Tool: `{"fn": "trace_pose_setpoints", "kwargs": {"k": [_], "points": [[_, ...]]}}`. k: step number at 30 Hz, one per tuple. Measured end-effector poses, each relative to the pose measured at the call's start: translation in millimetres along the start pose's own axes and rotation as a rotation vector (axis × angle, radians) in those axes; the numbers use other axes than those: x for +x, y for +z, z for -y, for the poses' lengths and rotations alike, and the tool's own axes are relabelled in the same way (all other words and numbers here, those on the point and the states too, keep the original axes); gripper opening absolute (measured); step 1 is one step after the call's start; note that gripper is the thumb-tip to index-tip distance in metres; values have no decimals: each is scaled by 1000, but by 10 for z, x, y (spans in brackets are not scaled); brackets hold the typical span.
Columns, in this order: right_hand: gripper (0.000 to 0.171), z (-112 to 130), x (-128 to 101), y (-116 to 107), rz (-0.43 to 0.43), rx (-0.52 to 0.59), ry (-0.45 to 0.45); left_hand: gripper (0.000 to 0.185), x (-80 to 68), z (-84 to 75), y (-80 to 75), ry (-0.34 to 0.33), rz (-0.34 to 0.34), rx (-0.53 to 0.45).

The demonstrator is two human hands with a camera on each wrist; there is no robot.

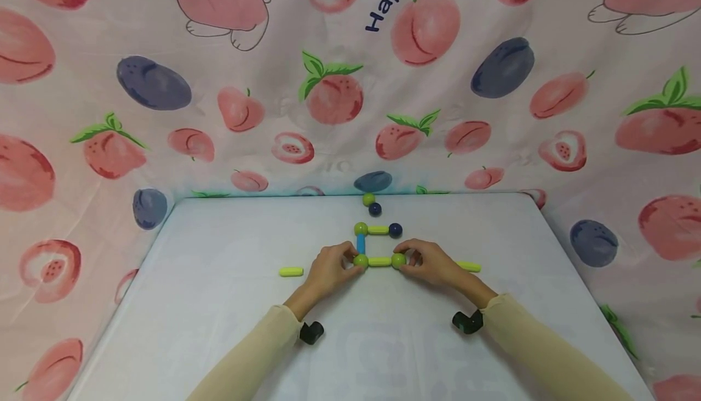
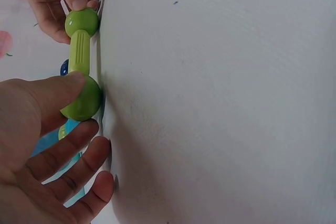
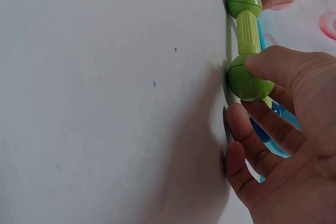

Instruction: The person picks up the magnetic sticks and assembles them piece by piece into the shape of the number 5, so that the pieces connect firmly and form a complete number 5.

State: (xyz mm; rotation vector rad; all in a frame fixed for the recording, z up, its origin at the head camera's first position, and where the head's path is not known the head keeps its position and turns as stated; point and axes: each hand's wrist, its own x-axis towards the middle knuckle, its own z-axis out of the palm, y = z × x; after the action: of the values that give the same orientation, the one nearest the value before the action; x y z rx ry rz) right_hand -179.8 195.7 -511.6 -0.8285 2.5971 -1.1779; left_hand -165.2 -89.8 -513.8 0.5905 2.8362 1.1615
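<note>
A flat frame of magnetic sticks and balls lies on the white table. My left hand pinches the near-left green ball, with its thumb on that ball in the left wrist view. My right hand pinches the near-right green ball, thumb on top. A yellow-green stick joins the two balls. From the left ball a blue stick runs up to a far green ball. Another yellow-green stick links that one to a dark blue ball.
A loose green ball and a dark blue ball sit near the table's far edge. One spare yellow-green stick lies left of my left hand; another shows beyond my right hand. Fruit-print cloth hangs around the table.
</note>
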Motion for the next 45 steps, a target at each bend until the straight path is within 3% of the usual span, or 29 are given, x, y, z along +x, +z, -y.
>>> {"fn": "trace_pose_setpoints", "kwargs": {"k": [31,45], "points": [[37,-44,-14,-27,-3,-28,-11,23,38,-10,31,-1,-13,22],[47,28,-230,-354,29,-148,23,24,50,-7,12,1,8,5]]}}
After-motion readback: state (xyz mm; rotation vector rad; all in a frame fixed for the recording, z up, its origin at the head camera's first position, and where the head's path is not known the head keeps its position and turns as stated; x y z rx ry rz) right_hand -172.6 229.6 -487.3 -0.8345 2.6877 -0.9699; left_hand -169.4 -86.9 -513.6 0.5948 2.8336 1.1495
